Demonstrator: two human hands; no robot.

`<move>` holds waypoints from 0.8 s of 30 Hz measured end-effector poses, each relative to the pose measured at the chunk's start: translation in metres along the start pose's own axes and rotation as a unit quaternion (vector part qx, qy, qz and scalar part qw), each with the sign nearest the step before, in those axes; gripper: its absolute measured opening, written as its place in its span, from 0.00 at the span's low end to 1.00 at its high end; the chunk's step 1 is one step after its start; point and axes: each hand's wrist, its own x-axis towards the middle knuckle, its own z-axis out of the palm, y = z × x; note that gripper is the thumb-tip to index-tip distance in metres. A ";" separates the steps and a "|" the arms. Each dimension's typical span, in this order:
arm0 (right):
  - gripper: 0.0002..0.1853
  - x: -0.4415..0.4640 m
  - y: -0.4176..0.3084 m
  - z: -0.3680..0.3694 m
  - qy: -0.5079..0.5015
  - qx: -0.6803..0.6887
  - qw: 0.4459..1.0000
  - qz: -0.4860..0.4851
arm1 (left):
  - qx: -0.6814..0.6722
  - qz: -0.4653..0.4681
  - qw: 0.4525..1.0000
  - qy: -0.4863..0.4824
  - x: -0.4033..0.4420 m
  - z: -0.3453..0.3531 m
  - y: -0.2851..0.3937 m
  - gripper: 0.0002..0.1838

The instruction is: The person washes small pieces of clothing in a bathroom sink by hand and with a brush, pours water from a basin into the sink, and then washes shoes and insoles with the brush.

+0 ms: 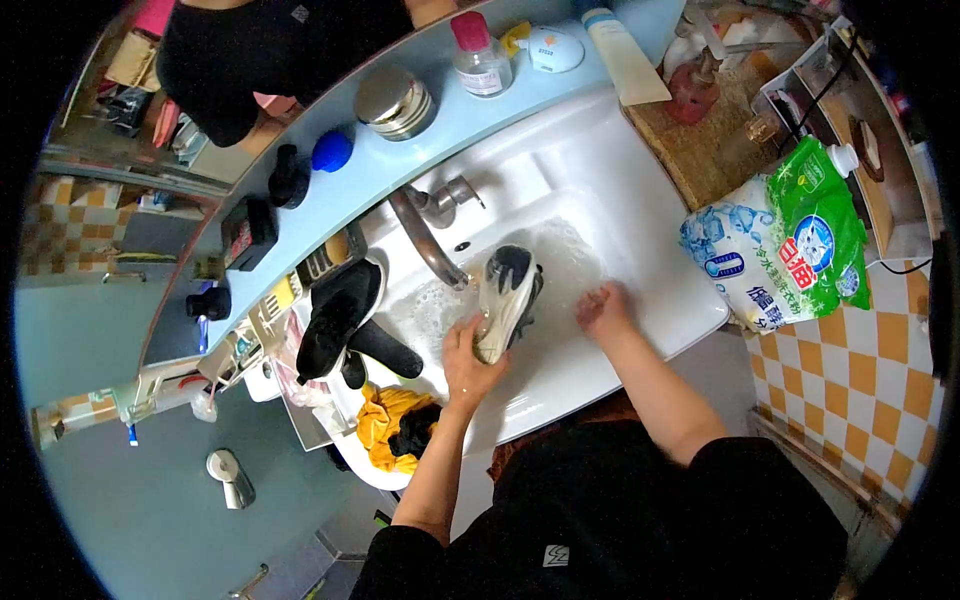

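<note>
My left hand (472,366) is closed around the lower end of a white and black sneaker (497,305), held tilted over the sink basin. The metal faucet (422,240) has its spout just left of the sneaker. Sudsy water (565,245) lies in the white sink (625,200). To the right of the sneaker, my right hand (604,310) hovers over the basin with its fingers curled in, and nothing shows in it. A black shoe with a white edge (335,318) and a dark flat piece like an insole (386,348) lie at the sink's left side.
A yellow and black cloth (383,425) sits on the sink's near left corner. A green and white detergent pouch (785,245) stands at the right. Along the shelf (440,140) are a silver-lidded jar (395,103), a pink-capped bottle (481,60) and a white tube (625,58).
</note>
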 end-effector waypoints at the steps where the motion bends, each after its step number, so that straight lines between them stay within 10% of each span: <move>1: 0.14 0.003 0.001 0.005 -0.024 0.052 0.998 -0.022 | -0.018 -0.002 1.000 0.015 -0.006 -0.003 -0.002 0.42; 2: 0.14 0.006 0.002 0.010 -0.049 0.105 0.992 -0.042 | -0.035 -0.004 0.999 0.030 -0.009 -0.006 -0.006 0.42; 4: 0.14 0.011 -0.010 0.093 0.341 0.100 0.928 -0.109 | -0.061 -0.010 0.997 0.053 -0.014 -0.013 -0.012 0.43; 8: 0.17 0.023 -0.077 0.154 -0.132 0.163 0.974 -0.080 | -0.085 -0.035 0.991 0.093 -0.021 -0.025 -0.015 0.41; 12: 0.24 0.016 -0.152 0.182 0.100 -0.257 0.960 -0.058 | -0.070 -0.039 0.991 0.110 -0.027 -0.027 -0.023 0.41; 18: 0.31 -0.010 -0.128 0.171 0.197 -0.665 0.715 -0.091 | 0.054 0.021 0.988 0.141 -0.031 -0.033 -0.021 0.45; 24: 0.27 0.002 -0.028 0.070 0.412 -0.339 0.845 -0.026 | 0.273 -0.052 0.958 0.069 -0.030 -0.012 -0.031 0.55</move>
